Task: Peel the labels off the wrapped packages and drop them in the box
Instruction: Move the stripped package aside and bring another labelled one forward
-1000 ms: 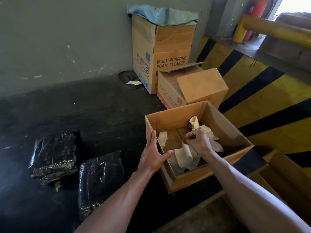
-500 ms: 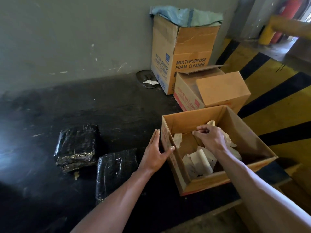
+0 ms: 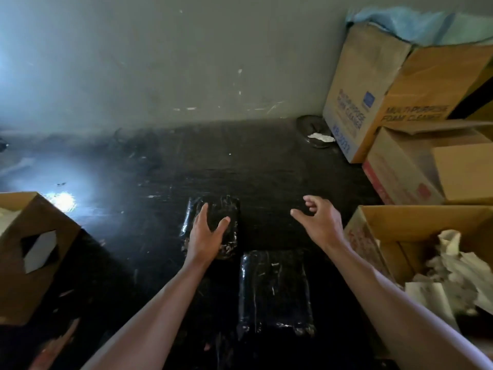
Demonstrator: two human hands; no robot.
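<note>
The left hand [image 3: 204,237] lies open on the far package [image 3: 229,209]; the right hand [image 3: 321,222] hovers open and empty beside it, with the box [image 3: 416,217] to its right.

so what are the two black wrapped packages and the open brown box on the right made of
Far black wrapped package and near black wrapped package: seemingly glossy plastic film, wrinkled with bright glints. Open brown box: matte corrugated cardboard, judging by its thick tan walls.
</note>
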